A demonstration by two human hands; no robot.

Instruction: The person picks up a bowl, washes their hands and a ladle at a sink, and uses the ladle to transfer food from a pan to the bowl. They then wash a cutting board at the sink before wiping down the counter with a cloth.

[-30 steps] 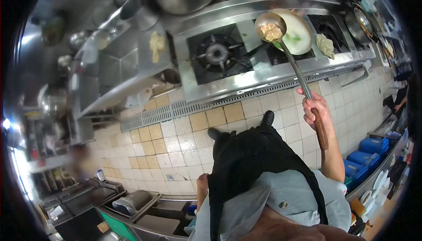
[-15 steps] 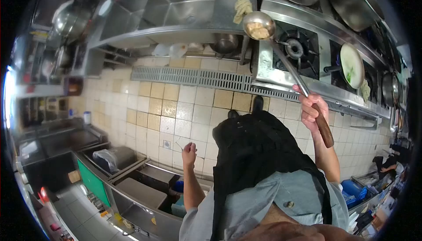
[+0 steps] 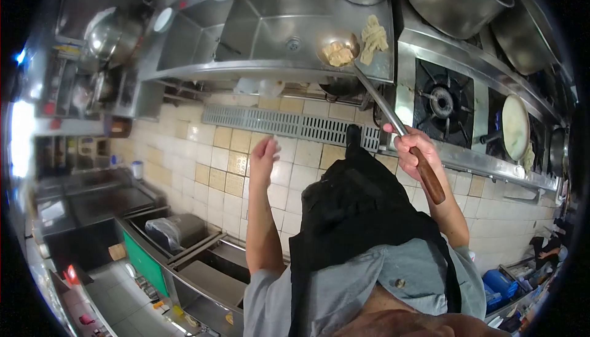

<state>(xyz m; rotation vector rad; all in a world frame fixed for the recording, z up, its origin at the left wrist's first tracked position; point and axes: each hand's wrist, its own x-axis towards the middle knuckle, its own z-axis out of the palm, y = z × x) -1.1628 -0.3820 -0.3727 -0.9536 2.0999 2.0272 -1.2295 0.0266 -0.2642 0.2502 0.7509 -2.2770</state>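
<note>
My right hand (image 3: 416, 148) is wrapped round the brown wooden handle of a long metal ladle (image 3: 381, 103). The ladle's bowl holds pale tan, lumpy food (image 3: 338, 54) and hangs over the front edge of the sink counter, beside a crumpled yellowish cloth (image 3: 373, 39). My left hand (image 3: 265, 151) is raised above the tiled floor, left of the black apron (image 3: 356, 208). Its fingers are loosely curled and a little apart, with nothing visible in them.
A metal sink (image 3: 270, 27) lies ahead. To the right are a stove burner (image 3: 441, 101), a pan with pale contents (image 3: 515, 127) and large pots (image 3: 458, 2). A floor grate (image 3: 276, 125) runs below the sink. A counter with metal-lidded bins (image 3: 209, 282) stands at lower left.
The ladle has moved left from beside the burner to the sink edge, its food still in the bowl. My left hand has risen forward. The view has shifted, showing more of the sink.
</note>
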